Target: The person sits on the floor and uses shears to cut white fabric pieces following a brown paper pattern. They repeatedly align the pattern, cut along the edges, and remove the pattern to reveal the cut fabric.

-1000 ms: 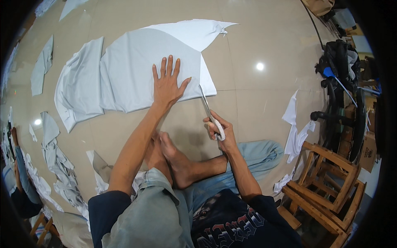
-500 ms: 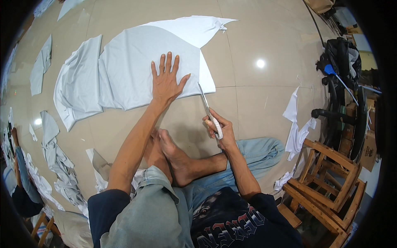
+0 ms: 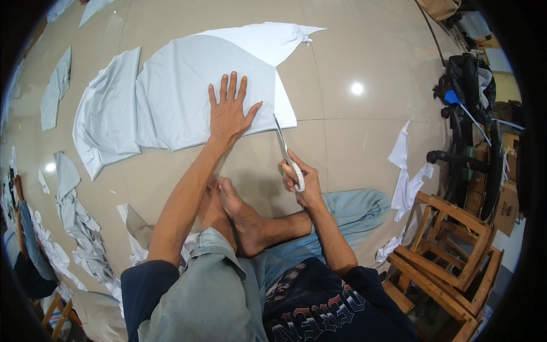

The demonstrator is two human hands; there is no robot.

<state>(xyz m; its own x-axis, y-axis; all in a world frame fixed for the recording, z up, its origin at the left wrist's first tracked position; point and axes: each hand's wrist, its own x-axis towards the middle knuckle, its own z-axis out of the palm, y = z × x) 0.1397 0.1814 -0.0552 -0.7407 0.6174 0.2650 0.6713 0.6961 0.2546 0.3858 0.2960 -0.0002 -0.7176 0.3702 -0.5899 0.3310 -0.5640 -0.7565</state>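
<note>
A large piece of pale grey-white fabric (image 3: 188,85) lies on the tiled floor in front of me, folded over in bunched layers at its left. My left hand (image 3: 229,117) rests flat on it with the fingers spread, near its right part. In my right hand (image 3: 302,179) are scissors (image 3: 285,145) with white-wrapped handles. Their blades reach the near right edge of the fabric, where a whiter layer (image 3: 285,108) shows from underneath. Another white piece (image 3: 273,40) sticks out past the fabric's far edge.
Fabric scraps (image 3: 74,199) lie along the left, and a white scrap (image 3: 401,171) lies at the right. Wooden stools (image 3: 450,251) and a black chair base (image 3: 461,159) stand on the right. Another person's arm (image 3: 23,216) shows at the far left. My bare foot (image 3: 245,216) is close to the fabric.
Almost nothing differs. My left hand stays flat on the fabric, and the scissors in my right hand keep nearly the same place at its edge.
</note>
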